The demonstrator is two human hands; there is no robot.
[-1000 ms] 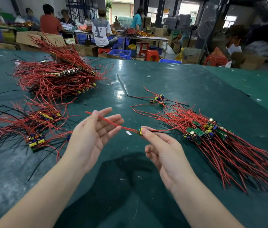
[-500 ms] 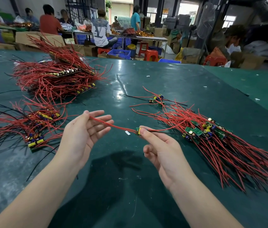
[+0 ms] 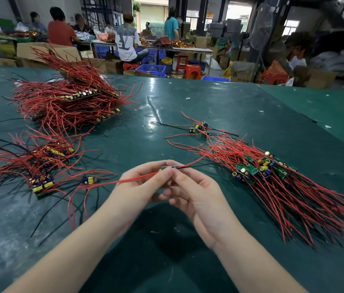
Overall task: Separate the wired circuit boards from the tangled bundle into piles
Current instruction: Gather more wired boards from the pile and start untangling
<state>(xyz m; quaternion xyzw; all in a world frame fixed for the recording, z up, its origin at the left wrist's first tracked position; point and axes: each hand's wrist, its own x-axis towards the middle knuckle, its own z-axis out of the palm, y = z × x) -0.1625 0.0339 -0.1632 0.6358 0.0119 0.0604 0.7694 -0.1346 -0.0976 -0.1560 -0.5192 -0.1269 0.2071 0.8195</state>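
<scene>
both hands meet above counter (image 3: 188,106) centre. left hand (image 3: 143,187) and right hand (image 3: 196,193) pinch small green circuit board (image 3: 169,167) at fingertips, red wire (image 3: 124,181) trailing left. tangled bundle (image 3: 272,178) near right edge; sorted piles (image 3: 40,166) near left edge.

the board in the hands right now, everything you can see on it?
A small green circuit board, mostly hidden: only its top edge shows above the fingertips, with a bluish part at its right end. Both hands pinch it, left hand and right hand, fingertips meeting, holding it above the green table. One red wire runs out left and ends free; another red wire and a black one lead right toward the tangled bundle.
</scene>
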